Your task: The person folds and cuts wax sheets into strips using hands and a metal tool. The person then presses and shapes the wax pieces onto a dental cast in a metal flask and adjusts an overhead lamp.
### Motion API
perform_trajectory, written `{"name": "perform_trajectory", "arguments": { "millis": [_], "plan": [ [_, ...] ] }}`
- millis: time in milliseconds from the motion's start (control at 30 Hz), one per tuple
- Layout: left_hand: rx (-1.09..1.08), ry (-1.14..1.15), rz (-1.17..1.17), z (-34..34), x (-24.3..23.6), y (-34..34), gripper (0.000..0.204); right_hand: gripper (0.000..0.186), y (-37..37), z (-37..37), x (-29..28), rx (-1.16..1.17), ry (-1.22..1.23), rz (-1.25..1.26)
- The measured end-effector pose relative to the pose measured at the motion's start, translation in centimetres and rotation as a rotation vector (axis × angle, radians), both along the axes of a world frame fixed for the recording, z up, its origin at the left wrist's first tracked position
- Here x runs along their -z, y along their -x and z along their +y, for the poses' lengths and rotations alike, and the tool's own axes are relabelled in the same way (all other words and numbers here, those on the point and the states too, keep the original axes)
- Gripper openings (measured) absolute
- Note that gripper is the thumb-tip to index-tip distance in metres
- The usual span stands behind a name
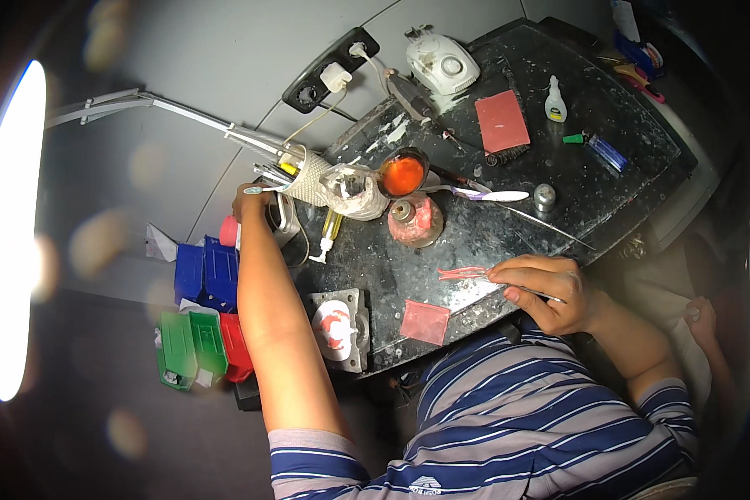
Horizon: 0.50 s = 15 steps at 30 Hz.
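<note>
At the table's left edge my left hand (250,200) reaches beside a whitish cup of tools (311,179) and a pale metal-edged container (285,218). Its fingers are mostly hidden, so whether they grip anything does not show. Over the front of the table, my right hand (550,292) is closed around slim tweezers (477,274) whose far ends look pink. Just left of it lies a small pink wax sheet (425,322). A metal flask (354,346) holds a white plaster cast with pink wax (336,325) near the left front edge.
A glass burner (415,225) smeared with pink stands mid-table, behind it an orange-lit bowl (404,176). A toothbrush (500,196), metal cap (544,197), lighter (607,153), dropper bottle (555,102) and larger pink sheet (502,121) lie farther right. Coloured bins (196,346) hang at left.
</note>
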<state>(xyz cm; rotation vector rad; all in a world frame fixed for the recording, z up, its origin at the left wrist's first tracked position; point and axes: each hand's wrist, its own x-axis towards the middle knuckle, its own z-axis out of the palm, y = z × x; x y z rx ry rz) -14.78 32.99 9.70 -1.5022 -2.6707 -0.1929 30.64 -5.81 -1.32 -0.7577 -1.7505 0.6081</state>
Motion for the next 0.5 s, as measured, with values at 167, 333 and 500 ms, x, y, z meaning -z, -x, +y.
{"name": "perform_trajectory", "arguments": {
  "millis": [167,333,500],
  "plan": [
    [0.017,0.049,0.012,0.8,0.4,1.0,0.033,0.021,0.0,0.0,-0.1,-0.005,-0.003,0.0],
    [-0.008,-0.004,0.019,0.7,0.9,1.6,0.038,0.021,0.0,-0.2,-0.3,0.003,-0.003,-0.012],
    [-0.001,0.009,0.105,-0.9,0.4,-1.7,0.045,0.02,-0.1,-0.2,-0.1,0.015,0.008,-0.026]
  ]
}}
